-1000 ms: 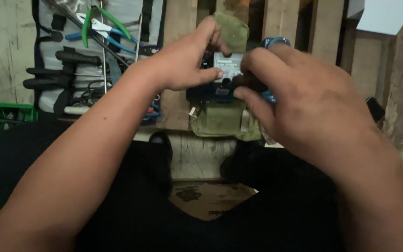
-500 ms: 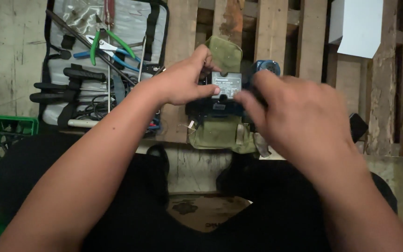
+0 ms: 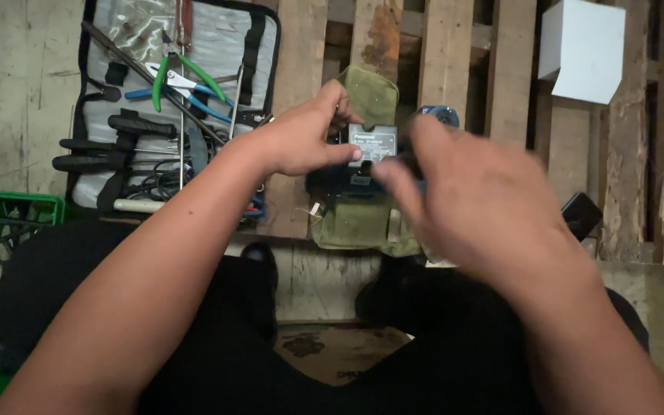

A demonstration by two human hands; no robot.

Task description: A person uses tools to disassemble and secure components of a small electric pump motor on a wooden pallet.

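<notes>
Left hand [image 3: 301,142] gripping small dark device [image 3: 370,150] with grey label, right above green pouch [image 3: 363,219]. Right hand [image 3: 474,204] blurred, fingers at device's right side; grip unclear. Open tool roll [image 3: 170,100] left of pouch.

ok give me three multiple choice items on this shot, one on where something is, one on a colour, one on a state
1. Where does the open tool roll lie?
A. left of the hands
B. right of the white box
C. on the person's lap

2. What colour is the pouch beneath the hands?
A. red
B. olive green
C. white

3. How does the left hand stand to the small dark device?
A. far from it
B. gripping it
C. flat on the floor

Answers:
1. A: the roll, with its pliers, lies at upper left, and the white box at upper right.
2. B: its cloth is olive green.
3. B: thumb and fingers close around the device, while the right hand is blurred at its other side.
</notes>
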